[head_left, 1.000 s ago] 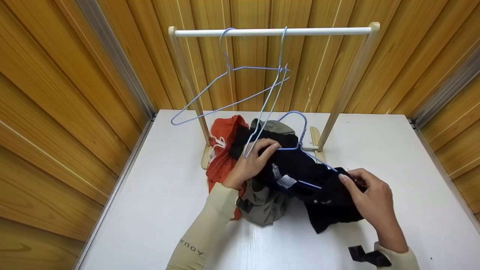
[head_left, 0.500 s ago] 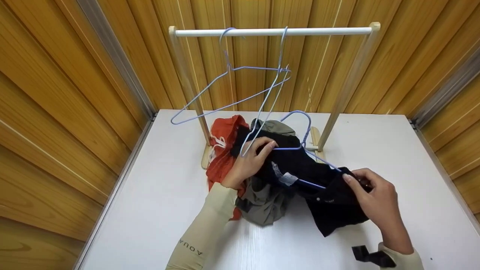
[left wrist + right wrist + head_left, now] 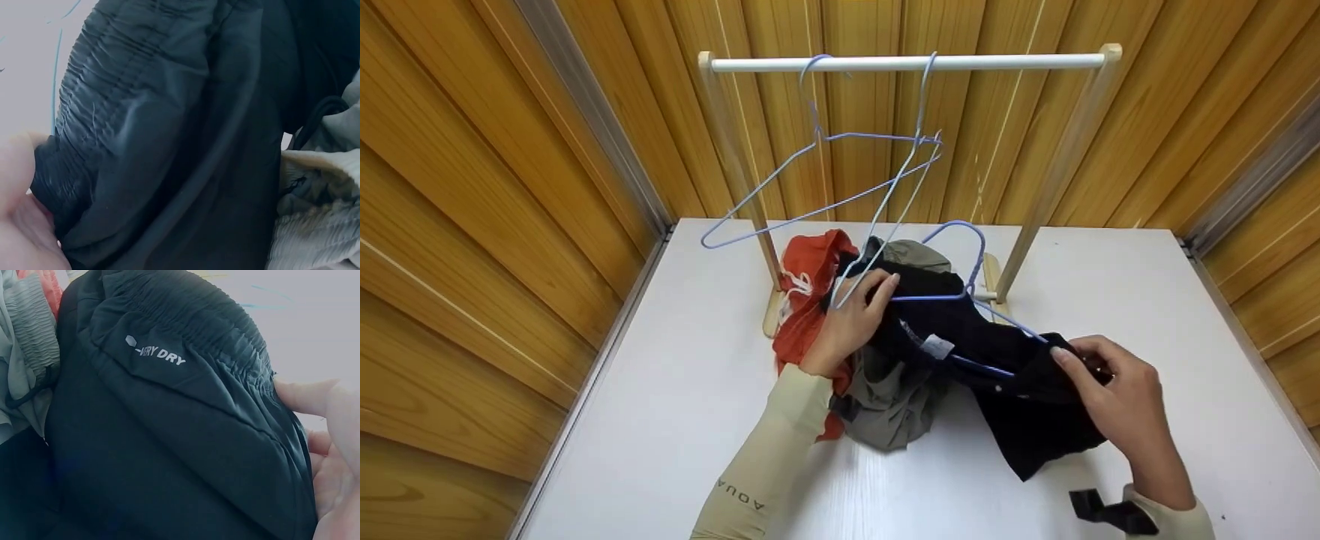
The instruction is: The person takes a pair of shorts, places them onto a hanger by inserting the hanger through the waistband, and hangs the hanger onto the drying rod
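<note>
Black shorts (image 3: pixel 930 322) with a gathered elastic waistband are stretched between both hands. A blue wire hanger (image 3: pixel 931 298) sits inside the waist opening, its hook pointing up. My left hand (image 3: pixel 851 319) pinches the waistband's left end, and the left wrist view shows the gathered edge between thumb and fingers (image 3: pixel 22 214). At the other end my right hand (image 3: pixel 1125 397) grips the waistband with the thumb on top. White "VERY DRY" lettering (image 3: pixel 160 354) marks the cloth in the right wrist view. The hanger's two ends are hidden by cloth and hands.
Two more wire hangers, one blue (image 3: pixel 765 187) and one pale (image 3: pixel 896 180), hang from the white rail (image 3: pixel 997 63) of a wooden rack. The pale one dangles in front of the left hand. Red shorts (image 3: pixel 802 337) and grey-green shorts (image 3: pixel 889 412) lie beneath on the white table (image 3: pixel 682 375).
My right hand has moved slightly right and down, and my left hand slightly left and up. The waistband is stretched wider, and the hanger's hook has shifted a little right.
</note>
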Demonstrator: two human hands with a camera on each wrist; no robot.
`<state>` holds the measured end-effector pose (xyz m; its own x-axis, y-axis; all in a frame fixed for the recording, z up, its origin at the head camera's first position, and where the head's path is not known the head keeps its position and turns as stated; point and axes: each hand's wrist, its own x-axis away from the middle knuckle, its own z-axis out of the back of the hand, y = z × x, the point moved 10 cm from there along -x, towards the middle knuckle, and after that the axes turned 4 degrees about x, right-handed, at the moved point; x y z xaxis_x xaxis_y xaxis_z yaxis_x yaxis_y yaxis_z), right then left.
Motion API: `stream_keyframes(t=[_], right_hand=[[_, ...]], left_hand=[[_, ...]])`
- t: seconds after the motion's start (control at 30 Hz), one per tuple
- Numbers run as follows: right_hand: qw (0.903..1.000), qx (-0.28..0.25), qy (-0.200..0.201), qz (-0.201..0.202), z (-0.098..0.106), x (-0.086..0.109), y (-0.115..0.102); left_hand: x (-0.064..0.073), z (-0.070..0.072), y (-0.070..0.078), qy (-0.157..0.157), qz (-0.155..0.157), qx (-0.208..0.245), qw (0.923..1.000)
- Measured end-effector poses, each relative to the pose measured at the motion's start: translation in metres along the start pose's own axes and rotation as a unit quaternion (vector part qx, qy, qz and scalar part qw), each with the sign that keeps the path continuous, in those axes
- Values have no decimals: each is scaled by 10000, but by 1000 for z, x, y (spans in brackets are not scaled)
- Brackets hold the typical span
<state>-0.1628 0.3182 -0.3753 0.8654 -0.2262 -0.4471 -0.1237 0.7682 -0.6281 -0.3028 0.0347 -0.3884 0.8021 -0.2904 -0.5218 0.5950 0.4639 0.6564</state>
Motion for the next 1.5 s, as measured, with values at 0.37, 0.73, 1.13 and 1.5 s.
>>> stream_keyframes(t=[0.37, 0.73, 1.13, 1.5], right_hand=[[9992, 33, -30, -397, 6, 1, 13], [9986, -233, -171, -433, 4, 1, 16], [9975, -424, -238, -504, 8, 1, 20], [9950, -139, -892, -419, 0, 6, 20]], left_hand=[[1, 5, 4, 294, -245, -444, 9983], [2, 12, 9, 640, -469, -993, 9919], [3, 13, 9, 604, -435, -812, 9939], [2, 13, 3, 577, -250, -818, 9947]])
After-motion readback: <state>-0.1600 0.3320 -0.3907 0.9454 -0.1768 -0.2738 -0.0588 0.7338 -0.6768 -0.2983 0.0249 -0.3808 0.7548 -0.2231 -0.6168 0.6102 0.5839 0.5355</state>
